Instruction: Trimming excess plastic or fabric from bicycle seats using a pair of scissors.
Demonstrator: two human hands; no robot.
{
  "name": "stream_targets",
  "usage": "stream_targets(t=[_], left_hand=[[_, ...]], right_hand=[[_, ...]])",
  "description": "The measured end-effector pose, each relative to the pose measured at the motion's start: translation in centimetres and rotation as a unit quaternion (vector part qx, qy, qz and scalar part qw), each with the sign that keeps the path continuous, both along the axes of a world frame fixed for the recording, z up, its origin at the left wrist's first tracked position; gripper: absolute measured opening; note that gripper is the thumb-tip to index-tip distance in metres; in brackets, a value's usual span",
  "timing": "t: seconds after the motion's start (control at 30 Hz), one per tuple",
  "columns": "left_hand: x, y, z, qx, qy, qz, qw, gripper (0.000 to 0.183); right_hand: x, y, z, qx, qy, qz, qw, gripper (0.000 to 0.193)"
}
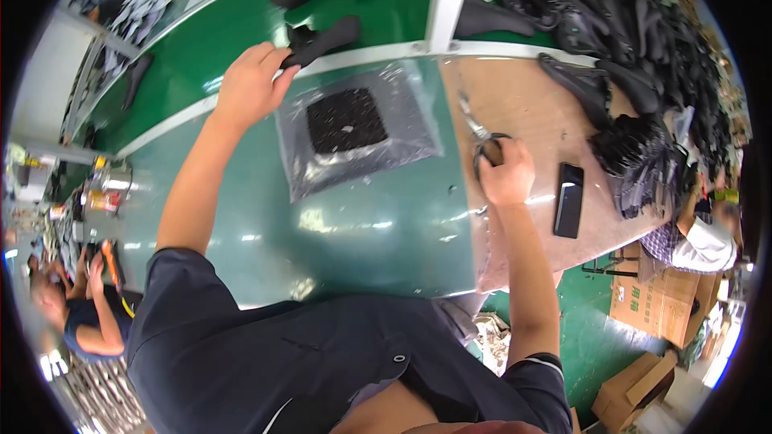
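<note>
My left hand (253,84) reaches to the far edge of the table, its thumb and fingers closed on the end of a black bicycle saddle (328,42). The saddle is over the green strip beyond the table edge. In my right hand (511,173) are scissors (476,124), my fingers at their dark handles and the metal blades pointing away from me. Between my hands lies a flat, clear plastic bag (410,124) with a dark patch of small black pieces (346,120) in its middle.
To the right of the scissors lies a black phone (568,201) on the brown board (523,249). More black saddles (579,84) are heaped at the far right, and a white post (450,0) rises at the far edge. Other people (88,305) sit left and right; cardboard boxes (655,301) stand on the floor.
</note>
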State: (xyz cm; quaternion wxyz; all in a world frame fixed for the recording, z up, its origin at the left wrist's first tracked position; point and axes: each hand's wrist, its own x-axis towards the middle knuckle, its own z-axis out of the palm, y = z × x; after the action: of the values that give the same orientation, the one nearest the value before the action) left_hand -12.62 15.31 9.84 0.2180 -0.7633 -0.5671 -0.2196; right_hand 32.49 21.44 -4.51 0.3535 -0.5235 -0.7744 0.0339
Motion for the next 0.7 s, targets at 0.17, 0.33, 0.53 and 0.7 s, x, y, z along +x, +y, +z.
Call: stream_targets(t=[0.17,0.33,0.53,0.7], left_hand=[[6.3,-13.5,-1.3,-0.076,0.06,-0.03,0.995,0.019],[15.5,-18.1,-7.0,-0.172,0.036,-0.086,0.981,0.026],[13.8,-17.8,-7.1,-0.179,-0.145,-0.089,0.969,0.02],[14.0,-17.9,-7.9,-0.216,-0.252,-0.076,0.94,0.029]], right_hand=[[0.5,-0.3,-0.1,-0.011,-0.032,-0.026,0.999,0.04],[0.6,0.8,-1.4,-0.019,-0.071,-0.024,0.997,0.044],[0.2,-7.4,4.6,-0.096,-0.051,0.026,0.994,0.038],[0.7,-13.9,7.0,-0.116,-0.054,0.092,0.988,0.025]])
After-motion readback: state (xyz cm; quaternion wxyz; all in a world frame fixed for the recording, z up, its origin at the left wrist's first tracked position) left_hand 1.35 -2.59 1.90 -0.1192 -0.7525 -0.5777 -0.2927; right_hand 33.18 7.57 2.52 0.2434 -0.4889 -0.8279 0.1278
